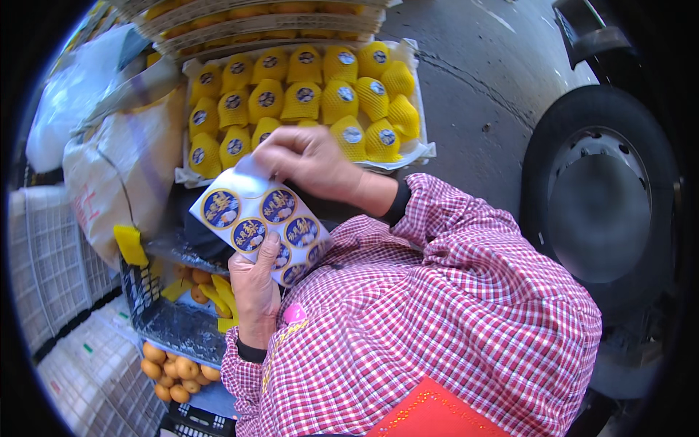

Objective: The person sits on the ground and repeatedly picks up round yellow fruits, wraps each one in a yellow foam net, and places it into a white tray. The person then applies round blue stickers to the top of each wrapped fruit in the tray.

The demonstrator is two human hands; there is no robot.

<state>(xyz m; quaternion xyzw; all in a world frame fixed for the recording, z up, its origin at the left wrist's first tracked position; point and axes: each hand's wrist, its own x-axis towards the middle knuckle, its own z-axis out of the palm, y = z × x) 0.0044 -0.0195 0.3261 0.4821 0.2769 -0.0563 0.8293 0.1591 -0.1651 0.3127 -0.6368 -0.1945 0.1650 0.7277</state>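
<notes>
My left hand point(255, 285) grips a white sheet of round stickers point(248, 234), its thumb lying on top. The stickers are dark blue with gold writing and a fruit picture. At the sheet's far edge my right hand point(314, 162) has its fingers pinched together on a pale, blurred piece, which may be a sticker seen from behind or its backing. Just beyond my hands stands a white crate point(421, 153) of fruit in yellow foam nets point(303, 102). Most visible net-wrapped fruits bear a round sticker; my right hand hides some of the near row.
More crates of fruit point(269, 22) are stacked at the far side. Left are a white sack point(124, 167), white crates point(51, 247) and a dark crate point(171, 320) with yellow nets. Bare brown-orange fruits point(178, 373) lie below. A vehicle wheel point(601, 197) stands at right.
</notes>
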